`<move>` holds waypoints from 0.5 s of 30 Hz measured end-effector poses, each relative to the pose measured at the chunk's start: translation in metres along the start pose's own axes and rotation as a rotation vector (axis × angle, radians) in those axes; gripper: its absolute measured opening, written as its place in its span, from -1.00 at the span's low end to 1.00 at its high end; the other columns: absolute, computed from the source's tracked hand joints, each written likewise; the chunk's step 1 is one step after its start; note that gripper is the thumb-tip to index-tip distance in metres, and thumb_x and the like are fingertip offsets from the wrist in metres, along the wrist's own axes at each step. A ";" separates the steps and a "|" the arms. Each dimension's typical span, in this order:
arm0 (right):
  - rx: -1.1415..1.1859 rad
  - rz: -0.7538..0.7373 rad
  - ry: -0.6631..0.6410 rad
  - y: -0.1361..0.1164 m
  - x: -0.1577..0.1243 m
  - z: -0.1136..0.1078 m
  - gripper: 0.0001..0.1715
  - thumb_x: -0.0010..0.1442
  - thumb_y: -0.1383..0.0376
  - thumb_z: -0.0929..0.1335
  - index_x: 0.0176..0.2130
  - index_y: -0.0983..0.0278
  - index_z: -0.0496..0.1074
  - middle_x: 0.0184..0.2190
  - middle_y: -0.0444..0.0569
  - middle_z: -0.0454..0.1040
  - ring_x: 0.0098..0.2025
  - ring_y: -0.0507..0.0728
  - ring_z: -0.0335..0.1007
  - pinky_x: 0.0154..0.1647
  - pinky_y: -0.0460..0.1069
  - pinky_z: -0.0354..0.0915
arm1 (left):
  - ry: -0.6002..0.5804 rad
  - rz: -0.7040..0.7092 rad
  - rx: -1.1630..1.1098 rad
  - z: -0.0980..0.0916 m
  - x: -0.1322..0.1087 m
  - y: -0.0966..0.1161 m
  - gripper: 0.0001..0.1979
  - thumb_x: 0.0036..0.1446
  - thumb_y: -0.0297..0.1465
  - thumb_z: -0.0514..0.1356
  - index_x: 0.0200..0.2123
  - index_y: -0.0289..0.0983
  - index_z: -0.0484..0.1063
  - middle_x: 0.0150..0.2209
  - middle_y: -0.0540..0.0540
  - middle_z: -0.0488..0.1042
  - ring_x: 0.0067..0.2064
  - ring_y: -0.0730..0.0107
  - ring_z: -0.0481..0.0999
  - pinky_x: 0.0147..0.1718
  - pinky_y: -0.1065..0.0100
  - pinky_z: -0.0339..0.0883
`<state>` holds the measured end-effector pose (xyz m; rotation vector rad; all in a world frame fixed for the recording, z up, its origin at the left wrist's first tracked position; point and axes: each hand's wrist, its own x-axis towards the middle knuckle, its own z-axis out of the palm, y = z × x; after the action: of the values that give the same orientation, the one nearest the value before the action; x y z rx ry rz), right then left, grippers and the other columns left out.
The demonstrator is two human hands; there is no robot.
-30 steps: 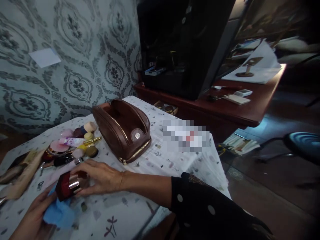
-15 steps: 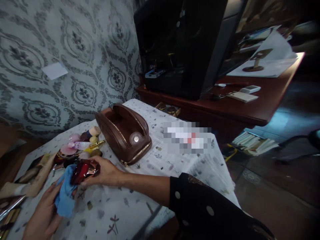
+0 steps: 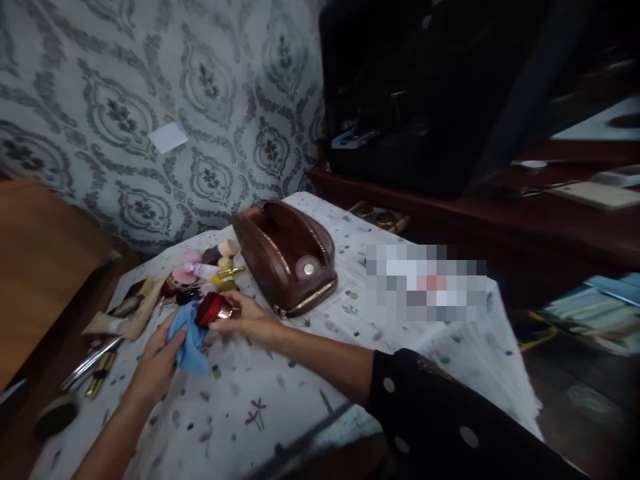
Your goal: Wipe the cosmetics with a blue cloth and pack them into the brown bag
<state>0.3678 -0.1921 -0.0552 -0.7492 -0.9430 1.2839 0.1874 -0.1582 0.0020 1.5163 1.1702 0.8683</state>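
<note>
The right hand (image 3: 245,317) has its fingers and thumb closed around a red bottle (image 3: 214,309) with a shiny metallic end, probably a perfume bottle, though blur and dim light leave that unsure. The bottle is above the near part of a white printed tablecloth (image 3: 295,367), tilted, its dark end toward the left. The left hand (image 3: 156,357) pinches a light blue cloth (image 3: 189,343) between thumb and fingers; the cloth meets the bottle's left end and hangs below it.

Just beyond the right hand stands a brown leather toiletry bag (image 3: 263,263), unzipped, its mouth gaping upward. Left of the bag lies a cluster of cosmetics, among them a pink-and-white tube (image 3: 203,270), a slim gold tube (image 3: 230,272) and a beige-capped bottle (image 3: 226,249). Nearer the left forearm, two gold-and-dark tubes (image 3: 101,373) lie side by side. A black polka-dot sleeve (image 3: 435,407) covers the right upper arm.
</note>
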 end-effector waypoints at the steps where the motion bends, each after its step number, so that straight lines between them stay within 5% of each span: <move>1: 0.043 0.017 0.003 0.000 0.000 0.000 -0.19 -0.29 0.10 0.61 -0.06 0.22 0.37 -0.18 -0.11 0.49 -0.13 0.14 0.46 -0.05 0.04 0.37 | -0.014 0.052 0.059 -0.002 0.001 -0.004 -0.33 -0.09 -0.01 0.37 0.02 -0.26 0.40 -0.11 -0.12 0.57 -0.08 0.18 0.56 -0.16 0.33 0.48; 6: 0.110 0.047 -0.002 0.000 0.001 0.000 -0.24 -0.26 0.18 0.60 -0.06 0.23 0.37 -0.13 -0.10 0.46 -0.13 0.10 0.44 -0.03 0.01 0.35 | 0.063 0.342 0.701 -0.014 0.005 -0.018 -0.58 0.21 -0.23 0.11 0.10 -0.25 0.28 0.00 -0.20 0.46 0.01 0.11 0.49 0.01 0.13 0.36; 9: 0.071 0.047 -0.017 0.002 0.001 -0.001 -0.25 -0.25 0.20 0.60 -0.05 0.22 0.39 -0.13 -0.10 0.48 -0.09 0.13 0.44 0.00 0.02 0.34 | -0.066 0.318 1.120 -0.018 0.003 -0.021 -0.63 0.19 -0.33 0.08 0.06 -0.24 0.36 0.04 -0.25 0.42 0.08 0.00 0.43 0.03 0.04 0.34; 12: 0.037 0.037 -0.047 0.003 0.001 -0.002 -0.25 -0.24 0.21 0.59 -0.04 0.22 0.40 -0.10 -0.09 0.50 -0.02 0.16 0.45 0.10 0.06 0.30 | -0.227 0.264 1.207 -0.023 0.003 -0.019 -0.58 0.16 -0.24 0.14 0.07 -0.24 0.39 0.04 -0.25 0.43 0.09 -0.04 0.42 0.07 0.00 0.31; 15: -0.008 0.027 -0.082 0.004 0.001 -0.003 -0.26 -0.21 0.20 0.59 -0.03 0.22 0.39 -0.07 -0.05 0.52 0.02 0.20 0.45 0.15 0.10 0.28 | -0.209 0.305 1.070 -0.031 0.003 -0.009 -0.47 0.18 -0.18 0.13 0.17 -0.25 0.32 0.07 -0.26 0.43 0.13 -0.07 0.39 0.13 -0.05 0.25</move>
<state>0.3686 -0.1902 -0.0600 -0.7224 -1.0077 1.3432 0.1573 -0.1463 0.0011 2.6201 1.3312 0.1998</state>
